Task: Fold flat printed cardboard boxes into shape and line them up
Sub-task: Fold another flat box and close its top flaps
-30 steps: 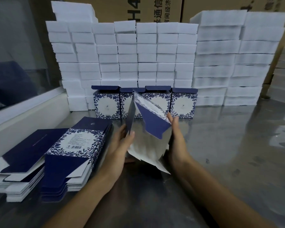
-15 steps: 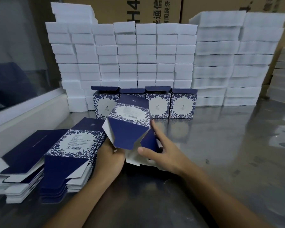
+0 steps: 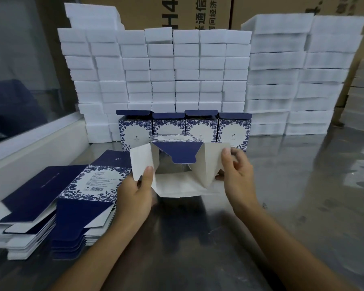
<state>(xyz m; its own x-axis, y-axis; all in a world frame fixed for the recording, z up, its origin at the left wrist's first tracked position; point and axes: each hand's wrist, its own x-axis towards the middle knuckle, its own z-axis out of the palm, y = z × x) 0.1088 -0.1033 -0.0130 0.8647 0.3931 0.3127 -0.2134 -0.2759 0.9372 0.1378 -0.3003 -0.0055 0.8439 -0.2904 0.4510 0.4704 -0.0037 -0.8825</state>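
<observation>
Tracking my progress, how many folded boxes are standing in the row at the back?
4, side by side against the white blocks: far left, second, third, far right. The box in hand partly hides the middle two.

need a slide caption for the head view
Both hands hold an opened box before four folded boxes.

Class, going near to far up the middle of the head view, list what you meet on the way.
Bare metal table → half-folded box held by left hand and right hand → row of four folded boxes → white foam block stacks → brown cartons.
</observation>
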